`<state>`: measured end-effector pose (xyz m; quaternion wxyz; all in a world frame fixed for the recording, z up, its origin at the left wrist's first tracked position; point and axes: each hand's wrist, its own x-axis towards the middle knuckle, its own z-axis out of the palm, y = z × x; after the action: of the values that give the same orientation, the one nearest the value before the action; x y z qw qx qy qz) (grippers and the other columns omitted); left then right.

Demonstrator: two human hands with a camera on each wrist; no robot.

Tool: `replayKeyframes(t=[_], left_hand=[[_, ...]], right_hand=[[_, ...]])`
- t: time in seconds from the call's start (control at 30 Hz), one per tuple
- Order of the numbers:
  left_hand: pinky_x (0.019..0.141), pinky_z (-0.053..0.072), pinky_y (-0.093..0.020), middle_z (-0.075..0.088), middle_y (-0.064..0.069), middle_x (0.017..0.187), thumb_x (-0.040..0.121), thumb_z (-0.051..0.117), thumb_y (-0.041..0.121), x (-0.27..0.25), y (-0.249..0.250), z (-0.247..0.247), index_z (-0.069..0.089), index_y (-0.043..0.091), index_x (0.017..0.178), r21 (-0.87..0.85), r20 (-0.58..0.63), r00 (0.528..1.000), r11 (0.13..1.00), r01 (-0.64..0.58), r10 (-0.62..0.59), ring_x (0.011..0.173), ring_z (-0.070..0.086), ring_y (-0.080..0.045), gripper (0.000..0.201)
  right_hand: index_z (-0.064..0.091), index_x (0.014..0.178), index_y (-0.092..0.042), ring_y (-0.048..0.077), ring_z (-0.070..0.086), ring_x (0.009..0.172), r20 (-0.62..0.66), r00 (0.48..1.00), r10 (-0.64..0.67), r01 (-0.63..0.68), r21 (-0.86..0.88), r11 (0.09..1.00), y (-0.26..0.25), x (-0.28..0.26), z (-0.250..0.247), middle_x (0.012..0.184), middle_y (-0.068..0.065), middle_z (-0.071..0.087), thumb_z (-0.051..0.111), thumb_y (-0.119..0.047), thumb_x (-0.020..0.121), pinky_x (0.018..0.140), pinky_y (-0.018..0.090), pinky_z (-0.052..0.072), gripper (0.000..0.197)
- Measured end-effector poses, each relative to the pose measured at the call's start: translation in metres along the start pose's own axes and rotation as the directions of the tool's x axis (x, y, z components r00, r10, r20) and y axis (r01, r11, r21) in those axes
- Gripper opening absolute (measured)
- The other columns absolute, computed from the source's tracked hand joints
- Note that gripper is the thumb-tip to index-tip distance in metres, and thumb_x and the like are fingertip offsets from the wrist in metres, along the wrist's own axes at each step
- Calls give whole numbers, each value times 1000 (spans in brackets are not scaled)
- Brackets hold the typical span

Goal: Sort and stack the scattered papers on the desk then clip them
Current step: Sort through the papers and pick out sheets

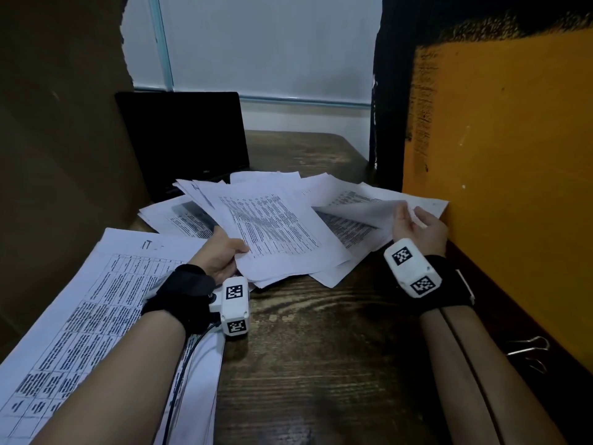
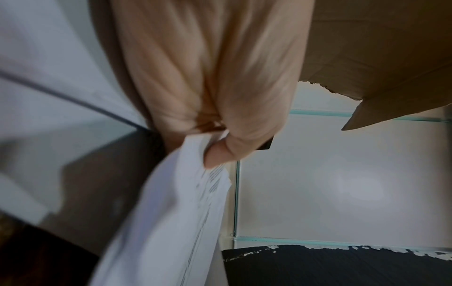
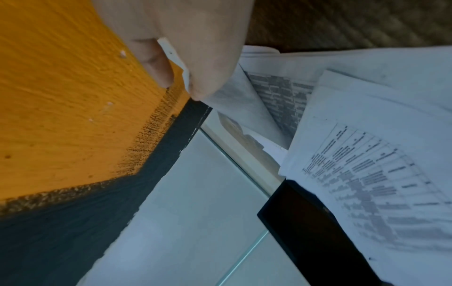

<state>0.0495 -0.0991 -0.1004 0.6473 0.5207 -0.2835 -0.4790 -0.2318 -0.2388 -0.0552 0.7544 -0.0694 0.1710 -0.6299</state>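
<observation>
Printed white papers lie scattered across the dark wooden desk [image 1: 314, 342]. My left hand [image 1: 224, 255] grips a bundle of printed sheets [image 1: 276, 232] by its near left corner, thumb on top; the left wrist view shows the thumb [image 2: 220, 154] pressing that bundle [image 2: 176, 212]. My right hand [image 1: 417, 224] pinches the corner of a single sheet [image 1: 362, 210] and lifts it off the pile beside the orange wall; the right wrist view shows that pinched sheet [image 3: 234, 98]. A large table-printed sheet [image 1: 96, 297] lies under my left forearm. Binder clips [image 1: 529, 348] sit by the wall, right of my right forearm.
A dark open laptop [image 1: 186, 139] stands at the back left, papers overlapping its base. A brown cardboard panel [image 1: 57, 123] closes the left side, and an orange and black wall [image 1: 500, 155] closes the right. White tiled wall lies behind the desk.
</observation>
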Motion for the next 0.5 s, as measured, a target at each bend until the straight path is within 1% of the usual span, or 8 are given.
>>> replayKeyframes(t=[0.07, 0.1, 0.13, 0.17, 0.27, 0.37, 0.43, 0.5], left_hand=[[91, 49, -41, 18, -8, 157, 90, 36, -20, -2, 2, 4, 6, 24, 151, -22, -78, 993, 996, -91, 89, 135, 35, -39, 82], [96, 44, -41, 22, -6, 153, 91, 34, -20, -4, 4, 7, 7, 23, 151, -42, -133, 984, 991, -127, 120, 133, 37, -36, 79], [99, 42, -43, 26, -5, 147, 91, 33, -20, -4, 5, 7, 7, 23, 150, -65, -192, 971, 985, -158, 143, 128, 41, -34, 77], [100, 42, -46, 26, -7, 147, 91, 32, -19, -4, 6, 8, 7, 23, 149, -92, -249, 956, 979, -181, 153, 124, 44, -33, 76], [95, 46, -45, 34, -15, 145, 90, 33, -19, 2, 6, 3, 14, 18, 146, -171, -339, 927, 959, -228, 160, 117, 49, -32, 70], [94, 46, -44, 42, -15, 144, 90, 32, -21, 3, 3, 4, 24, 15, 145, -253, -194, 971, 949, -189, 142, 119, 51, -32, 67], [100, 42, -46, 41, -15, 145, 90, 31, -22, 1, 2, 6, 25, 17, 146, -271, -123, 983, 948, -166, 137, 125, 48, -34, 68], [102, 39, -49, 38, -16, 146, 90, 27, -24, 2, 1, 7, 22, 18, 148, -271, -64, 991, 954, -130, 117, 131, 43, -37, 72]], right_hand=[[46, 135, 7, 20, 60, 115, 22, 999, 33, -38, 283, 958, -5, -1, 8, 131, 15, 57, 57, -8, 95, 92, 26, 53, 44], [45, 132, 10, 26, 58, 118, 141, 989, 54, -109, 421, 900, -8, -3, 11, 129, 20, 56, 56, 0, 93, 88, 32, 57, 42], [43, 131, 12, 35, 55, 123, 302, 953, 23, -178, 499, 848, -9, -9, 12, 132, 28, 52, 53, 10, 88, 87, 40, 57, 44], [43, 129, 14, 43, 51, 125, 278, 961, -5, -139, 498, 856, -12, -10, 13, 135, 35, 47, 54, 19, 80, 87, 48, 55, 51], [42, 131, 18, 42, 47, 130, 377, 922, 91, -224, 325, 919, -17, -20, 20, 134, 34, 50, 56, 24, 73, 99, 49, 47, 60], [42, 133, 17, 35, 40, 138, 461, 858, 227, -300, 89, 950, 0, -26, 22, 131, 32, 54, 61, 20, 74, 107, 42, 42, 63], [38, 138, 12, 35, 48, 133, 423, 853, 306, -311, -59, 948, 13, -27, 22, 136, 29, 52, 64, 11, 74, 103, 41, 47, 70], [38, 140, 8, 31, 57, 123, 364, 850, 381, -320, -218, 922, 26, -29, 22, 137, 25, 53, 54, 0, 85, 92, 38, 56, 58]])
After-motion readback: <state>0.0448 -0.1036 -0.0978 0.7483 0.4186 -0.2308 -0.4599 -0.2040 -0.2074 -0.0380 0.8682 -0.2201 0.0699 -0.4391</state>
